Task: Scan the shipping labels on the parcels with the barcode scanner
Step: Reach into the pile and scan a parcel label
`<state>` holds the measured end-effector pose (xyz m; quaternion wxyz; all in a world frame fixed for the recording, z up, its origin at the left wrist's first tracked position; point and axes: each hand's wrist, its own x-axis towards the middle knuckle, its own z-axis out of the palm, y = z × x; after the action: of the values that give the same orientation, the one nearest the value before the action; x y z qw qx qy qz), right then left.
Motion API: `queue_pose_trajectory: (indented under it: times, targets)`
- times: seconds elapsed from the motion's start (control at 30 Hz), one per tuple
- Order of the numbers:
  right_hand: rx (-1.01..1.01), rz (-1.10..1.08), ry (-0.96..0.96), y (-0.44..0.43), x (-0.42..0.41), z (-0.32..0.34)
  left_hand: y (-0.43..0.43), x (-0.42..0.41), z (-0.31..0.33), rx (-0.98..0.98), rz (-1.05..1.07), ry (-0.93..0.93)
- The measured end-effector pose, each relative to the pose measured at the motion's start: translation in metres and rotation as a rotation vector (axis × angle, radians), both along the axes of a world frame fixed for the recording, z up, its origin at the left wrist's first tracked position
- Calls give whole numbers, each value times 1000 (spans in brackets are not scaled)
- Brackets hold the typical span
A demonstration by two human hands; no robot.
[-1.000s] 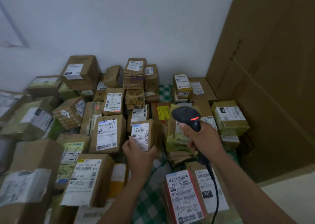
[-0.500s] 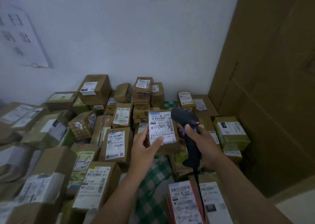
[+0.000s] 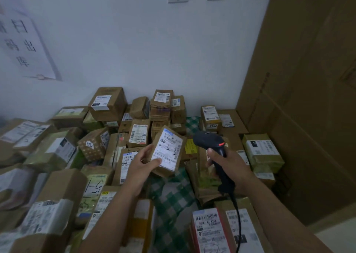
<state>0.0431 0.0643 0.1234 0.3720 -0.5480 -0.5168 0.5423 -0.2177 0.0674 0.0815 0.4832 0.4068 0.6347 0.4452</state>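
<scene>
the small brown parcel (image 3: 165, 173) was held up at the centre of the view, clear of the heap of other parcels (image 3: 57, 152) on the green checked cloth (image 3: 173, 200). it was tilted with its top leaning toward one o'clock, and its white shipping label (image 3: 169, 147) faced the camera. the left hand (image 3: 141, 166) gripped it from eight o'clock, with the thumb laid over the label's lower left corner and the other fingers (image 3: 148, 149) curled round the left edge to the back. at three o'clock of the parcel, close but apart from it, the black barcode scanner (image 3: 212, 142) stood upright with a red light on its head, which was turned toward nine o'clock. the right hand (image 3: 230, 166) had its fingers wrapped tight round the handle, and whether the trigger was pressed could not be told. the scanner's cable (image 3: 238, 220) dropped away toward six o'clock. the parcel looked light enough for one hand and fairly stiff, though its cardboard was creased and likely soft at the corners. it seemed best held by the side edges, because a thumb on the label could hide a barcode. the scanner head probably needed swinging round to face the label squarely.
</scene>
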Motion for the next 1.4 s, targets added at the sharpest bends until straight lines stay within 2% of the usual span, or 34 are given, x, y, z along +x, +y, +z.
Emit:
queue_pose_trajectory:
  times: [0.13,0.33,0.73,0.97,1.07,1.13,1.27,1.4]
  targets:
    - [24,120,-187,-1,-3,-2,15,-34,8,-11,-43,230]
    - [72,284,-483,2,-16,0,32,-66,8,-87,-134,364]
    - [107,365,-576,8,-22,3,43,-74,4,-66,-181,396]
    - [99,352,-535,11,-20,1,45,-78,-3,-57,-170,366]
    - [99,291,-486,13,-13,-1,41,-69,-7,-40,-99,251]
    - [89,227,-405,14,-7,-1,36,-56,-10,-37,-39,168]
    - [52,47,-113,16,2,0,26,-22,-32,-134,30,-73]
    - [42,-66,-3,21,8,-5,14,17,-65,-276,60,-164]
